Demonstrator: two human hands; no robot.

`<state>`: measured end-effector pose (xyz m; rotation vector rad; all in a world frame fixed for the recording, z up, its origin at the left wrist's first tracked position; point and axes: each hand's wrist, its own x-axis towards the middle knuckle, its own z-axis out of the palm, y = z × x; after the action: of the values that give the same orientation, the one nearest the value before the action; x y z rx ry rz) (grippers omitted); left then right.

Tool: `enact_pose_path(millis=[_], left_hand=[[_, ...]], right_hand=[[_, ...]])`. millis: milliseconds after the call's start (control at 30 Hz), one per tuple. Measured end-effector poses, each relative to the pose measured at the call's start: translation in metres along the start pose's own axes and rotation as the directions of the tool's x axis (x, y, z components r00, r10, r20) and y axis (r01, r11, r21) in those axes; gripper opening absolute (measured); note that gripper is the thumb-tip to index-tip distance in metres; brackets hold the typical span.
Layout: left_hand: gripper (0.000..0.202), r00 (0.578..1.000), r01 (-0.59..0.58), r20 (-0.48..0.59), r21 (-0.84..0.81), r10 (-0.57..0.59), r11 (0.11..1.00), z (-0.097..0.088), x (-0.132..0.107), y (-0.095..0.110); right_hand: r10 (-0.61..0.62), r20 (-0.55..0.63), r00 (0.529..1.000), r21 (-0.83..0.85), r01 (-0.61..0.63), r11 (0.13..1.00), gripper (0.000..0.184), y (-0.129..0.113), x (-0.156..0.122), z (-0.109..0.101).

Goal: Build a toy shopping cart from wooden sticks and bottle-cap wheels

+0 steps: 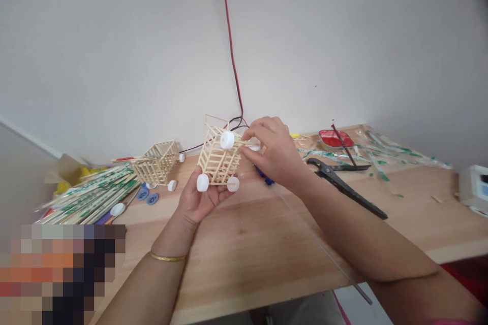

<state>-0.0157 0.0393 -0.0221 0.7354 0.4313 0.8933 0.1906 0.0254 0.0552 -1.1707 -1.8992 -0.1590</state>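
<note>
A small stick cart (220,162) is held up above the table (229,259), its wheels (202,183) toward the person.
In the head view, the left hand (193,199) holds the cart from below, fingers curled around its lower end; the right hand (273,150) has thumb and forefinger nearly closed at the upper axle, but I cannot tell whether they grip it. A second cart (156,162) stands to the left, pliers (345,188) to the right.
</note>
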Motion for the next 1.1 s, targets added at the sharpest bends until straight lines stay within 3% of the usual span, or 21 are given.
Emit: enact_pose_path(millis=[67,167,267,367,500,567,667,767,867,1033,1100], left_hand=[[0.058,0.999,-0.033,-0.023,0.024,0.034,0.999,0.0,0.0,0.001],[0.051,0.972,-0.197,-0.113,0.088,0.206,0.976,-0.001,-0.001,0.007],[0.053,0.905,-0.34,-0.183,0.229,0.384,0.912,-0.005,-0.002,0.019],[0.066,0.828,-0.406,-0.2,0.429,0.523,0.807,-0.01,-0.004,0.029],[0.093,0.677,-0.336,-0.239,0.741,0.696,0.581,-0.018,-0.004,0.027],[0.099,0.656,-0.266,-0.22,0.828,0.722,0.494,-0.022,-0.001,0.02],[0.104,0.677,-0.197,-0.189,0.885,0.712,0.422,-0.026,0.003,0.009],[0.107,0.724,-0.139,-0.195,0.898,0.661,0.418,-0.029,0.007,0.002],[0.107,0.764,-0.132,-0.22,0.867,0.607,0.48,-0.03,0.008,-0.001],[0.113,0.779,-0.141,-0.26,0.814,0.571,0.563,-0.032,0.005,0.003],[0.12,0.817,-0.134,-0.296,0.737,0.495,0.662,-0.034,0.003,0.008]], right_hand=[[0.004,0.023,1.0,-0.004,-0.004,1.0,0.013,0.001,0.0,-0.002],[0.028,0.112,0.993,-0.004,-0.028,1.0,0.033,0.007,0.001,-0.008],[0.072,0.265,0.962,-0.048,-0.062,0.997,0.057,0.017,0.001,-0.018],[0.135,0.328,0.935,-0.109,-0.104,0.989,0.062,0.025,0.002,-0.024],[0.126,0.341,0.931,-0.126,-0.088,0.988,0.056,0.027,0.002,-0.024],[0.115,0.36,0.926,-0.119,-0.077,0.99,0.054,0.027,0.002,-0.022],[0.11,0.365,0.925,-0.108,-0.075,0.991,0.052,0.027,0.002,-0.021],[0.118,0.354,0.928,-0.105,-0.086,0.991,0.052,0.026,0.002,-0.022],[0.136,0.354,0.925,-0.112,-0.102,0.988,0.05,0.025,0.002,-0.023],[0.135,0.35,0.927,-0.128,-0.096,0.987,0.047,0.023,0.003,-0.024],[0.151,0.355,0.923,-0.139,-0.107,0.984,0.047,0.023,0.003,-0.023]])
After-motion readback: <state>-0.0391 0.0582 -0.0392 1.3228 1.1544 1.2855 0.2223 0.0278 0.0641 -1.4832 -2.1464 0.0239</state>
